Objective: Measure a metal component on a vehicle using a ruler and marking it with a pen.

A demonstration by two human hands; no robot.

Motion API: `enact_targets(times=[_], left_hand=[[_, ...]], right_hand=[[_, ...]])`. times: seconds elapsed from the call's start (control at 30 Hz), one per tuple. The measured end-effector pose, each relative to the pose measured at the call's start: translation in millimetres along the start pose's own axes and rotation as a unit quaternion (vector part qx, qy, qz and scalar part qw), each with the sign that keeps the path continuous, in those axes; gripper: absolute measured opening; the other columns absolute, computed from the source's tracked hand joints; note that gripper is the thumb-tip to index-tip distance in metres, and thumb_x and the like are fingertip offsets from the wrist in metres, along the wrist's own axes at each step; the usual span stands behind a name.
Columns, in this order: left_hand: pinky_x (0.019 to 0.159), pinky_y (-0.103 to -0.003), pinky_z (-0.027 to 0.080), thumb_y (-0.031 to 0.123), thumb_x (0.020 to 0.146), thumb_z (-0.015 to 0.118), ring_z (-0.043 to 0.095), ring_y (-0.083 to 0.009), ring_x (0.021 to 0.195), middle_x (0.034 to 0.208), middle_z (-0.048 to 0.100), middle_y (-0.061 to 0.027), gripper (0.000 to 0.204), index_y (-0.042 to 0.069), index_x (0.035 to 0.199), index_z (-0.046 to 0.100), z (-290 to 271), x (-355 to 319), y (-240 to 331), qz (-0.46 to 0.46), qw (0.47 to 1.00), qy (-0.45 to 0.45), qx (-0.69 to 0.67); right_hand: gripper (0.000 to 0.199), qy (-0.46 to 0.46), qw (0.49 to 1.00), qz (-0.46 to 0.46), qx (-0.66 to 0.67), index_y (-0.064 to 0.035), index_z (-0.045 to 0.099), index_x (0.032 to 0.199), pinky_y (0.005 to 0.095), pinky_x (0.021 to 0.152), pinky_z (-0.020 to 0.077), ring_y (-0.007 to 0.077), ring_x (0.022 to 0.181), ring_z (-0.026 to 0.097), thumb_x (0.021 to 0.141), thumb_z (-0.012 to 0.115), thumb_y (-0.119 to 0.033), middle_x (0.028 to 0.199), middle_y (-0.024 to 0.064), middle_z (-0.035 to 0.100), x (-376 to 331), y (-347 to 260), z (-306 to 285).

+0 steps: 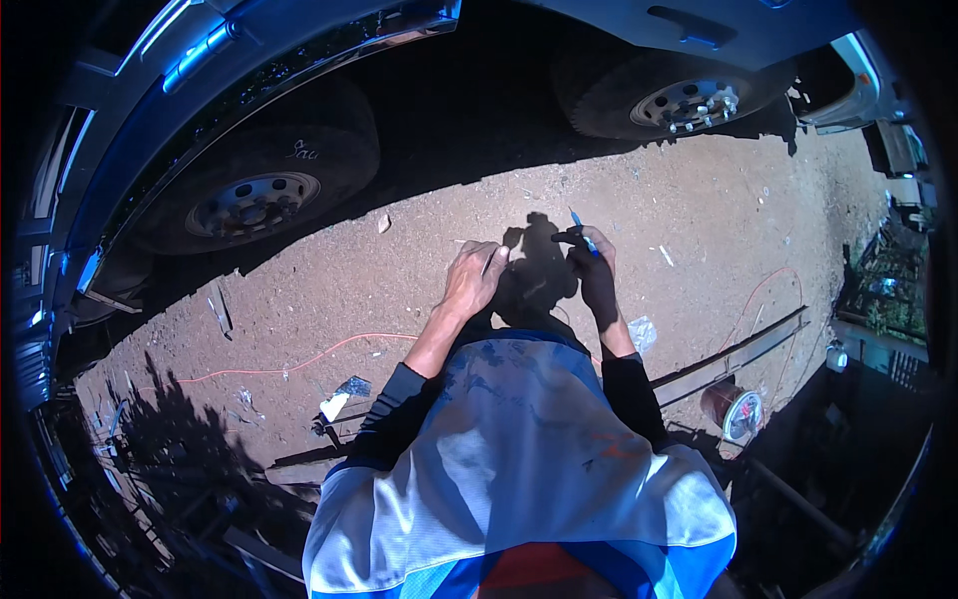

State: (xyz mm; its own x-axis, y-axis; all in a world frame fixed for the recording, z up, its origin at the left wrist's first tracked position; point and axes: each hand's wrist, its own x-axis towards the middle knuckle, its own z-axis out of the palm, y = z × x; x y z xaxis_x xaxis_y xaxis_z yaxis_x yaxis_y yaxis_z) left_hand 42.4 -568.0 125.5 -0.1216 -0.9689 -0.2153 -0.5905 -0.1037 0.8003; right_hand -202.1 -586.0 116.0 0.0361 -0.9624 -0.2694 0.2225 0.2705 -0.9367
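Rt hand (597, 272) grip pinching blue pen (583, 232); lt hand (473, 278) grip unclear.

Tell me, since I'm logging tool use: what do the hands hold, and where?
The right hand pinches a thin blue pen-like tool near its lower end. Whether the left hand holds anything cannot be told.

Hard sunlight makes the dirt ground (559, 215) bright, with deep black shadows (under the truck (249, 60)); edges bend strongly.
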Motion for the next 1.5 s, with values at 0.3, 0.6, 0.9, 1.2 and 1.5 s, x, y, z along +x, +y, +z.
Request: enact_targets(times=[0.3, 0.6, 0.9, 1.2, 1.5], left_hand=[[0.076, -0.036, 0.053, 0.02, 0.097, 0.061, 0.069, -0.0285, 0.084, 0.097, 0.07, -0.0192, 0.023, 0.0, 0.109, 0.064, -7.7, -8.7, -62.6, 0.075, 0.963, 0.002, -0.258], [0.068, -0.033, 0.051, 0.025, 0.094, 0.07, 0.068, -0.024, 0.079, 0.089, 0.069, -0.0169, 0.026, 0.001, 0.102, 0.063, -12.4, -2.0, -62.6, 0.082, 0.955, 0.035, -0.283], [0.064, -0.036, 0.045, 0.023, 0.094, 0.069, 0.059, -0.0206, 0.07, 0.076, 0.061, -0.0138, 0.024, -0.001, 0.094, 0.062, -0.7, 13.8, -71.3, 0.11, 0.945, 0.008, -0.307], [0.062, -0.034, 0.044, 0.02, 0.096, 0.066, 0.052, -0.0172, 0.067, 0.074, 0.059, -0.0123, 0.02, 0.001, 0.092, 0.061, 1.6, 23.3, -71.4, 0.092, 0.945, -0.002, -0.313], [0.062, -0.03, 0.043, 0.021, 0.097, 0.065, 0.051, -0.0112, 0.069, 0.073, 0.058, -0.0051, 0.02, 0.002, 0.092, 0.061, 4.2, 22.0, -69.3, 0.087, 0.935, -0.007, -0.343]], right_hand=[[0.035, -0.101, 0.968, 0.017, 0.231, -0.002, 0.056, 0.124, 0.0225, 0.054, 0.0373, 0.012, 0.063, 0.049, 0.092, 0.056, -0.017, 0.115, 0.0217, 0.067, 22.9, 0.9, 123.5], [0.042, 0.018, 0.955, 0.098, 0.278, -0.0022, 0.057, 0.129, 0.028, 0.072, 0.0466, 0.0185, 0.081, 0.057, 0.102, 0.041, -0.03, 0.113, 0.0184, 0.067, 14.7, 4.5, 172.1], [0.046, -0.06, 0.991, -0.018, 0.121, 0.0008, 0.047, 0.141, 0.0279, 0.083, 0.0491, 0.0158, 0.093, 0.06, 0.104, 0.042, -0.026, 0.119, 0.0177, 0.067, 26.9, 0.9, 161.3], [0.035, -0.035, 0.991, -0.07, 0.11, -0.0031, 0.052, 0.13, 0.0288, 0.082, 0.0514, 0.0171, 0.091, 0.065, 0.101, 0.06, -0.021, 0.111, 0.0168, 0.068, 35.1, 31.4, 132.9], [0.022, -0.027, 0.995, -0.098, 0.006, -0.0006, 0.06, 0.11, 0.025, 0.079, 0.0478, 0.0119, 0.084, 0.06, 0.104, 0.055, -0.021, 0.105, 0.0122, 0.071, 30.1, 33.0, 135.5]])
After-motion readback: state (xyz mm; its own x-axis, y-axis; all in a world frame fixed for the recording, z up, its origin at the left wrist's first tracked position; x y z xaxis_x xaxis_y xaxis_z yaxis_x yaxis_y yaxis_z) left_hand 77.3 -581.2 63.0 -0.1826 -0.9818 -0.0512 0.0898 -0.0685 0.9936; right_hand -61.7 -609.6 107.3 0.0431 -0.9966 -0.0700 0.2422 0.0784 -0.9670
